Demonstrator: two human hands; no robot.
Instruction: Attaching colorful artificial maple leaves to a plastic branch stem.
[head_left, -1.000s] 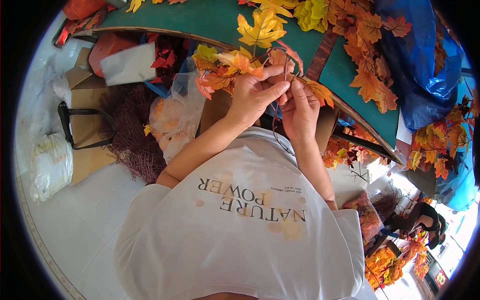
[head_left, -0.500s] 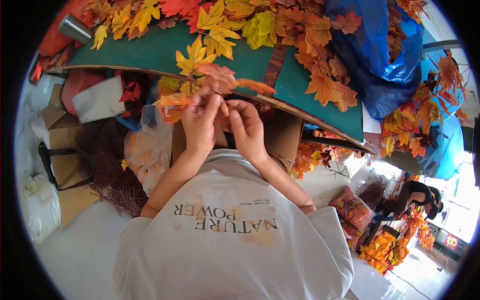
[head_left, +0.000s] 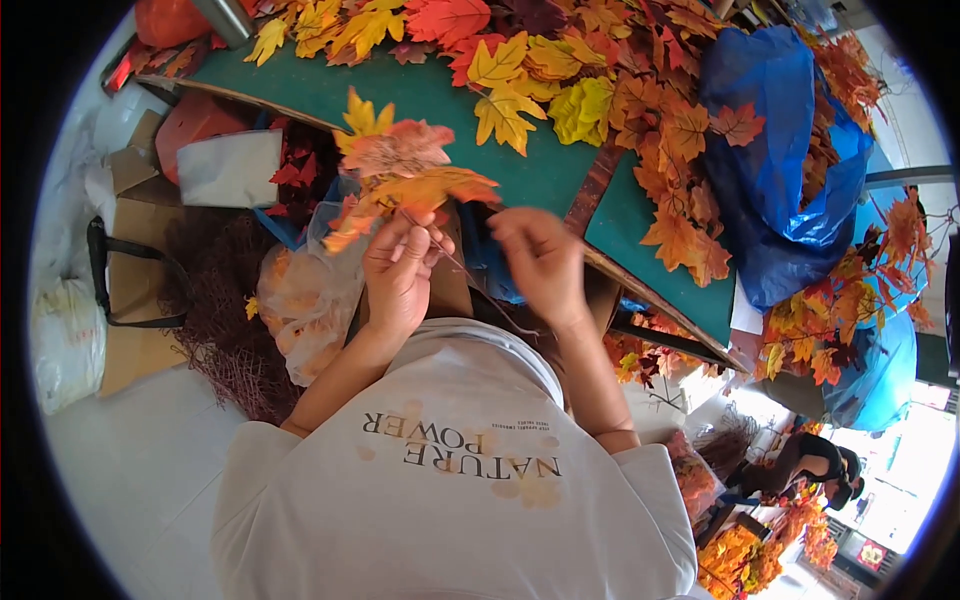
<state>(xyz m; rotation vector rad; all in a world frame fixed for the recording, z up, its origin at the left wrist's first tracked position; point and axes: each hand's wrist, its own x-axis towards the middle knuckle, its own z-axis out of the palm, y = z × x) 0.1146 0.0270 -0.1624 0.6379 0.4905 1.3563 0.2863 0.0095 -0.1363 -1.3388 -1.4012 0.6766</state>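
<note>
My left hand [head_left: 398,275] pinches the thin brown stem of an artificial maple leaf spray [head_left: 400,150] just in front of the green table's edge. Its yellow, pinkish and orange leaves fan out above my fingers. From the pinch, the bare stem slants down to the right over my lap. My right hand [head_left: 548,265] is apart from the stem, near the table edge. Its fingers look bent but are smeared by motion, so I cannot make out whether they hold anything.
Loose yellow, red and orange leaves [head_left: 505,110] cover the far side of the green table [head_left: 330,100]. A blue plastic bag [head_left: 770,240] sits at right. Brown bare twigs [head_left: 225,310] and a clear bag [head_left: 310,300] are at left. A person [head_left: 815,455] is farther off.
My right hand has left the stem and moved right, away from my left hand. The leaves have turned in my left hand, and the bare stem shows now. The view has shifted slightly.
</note>
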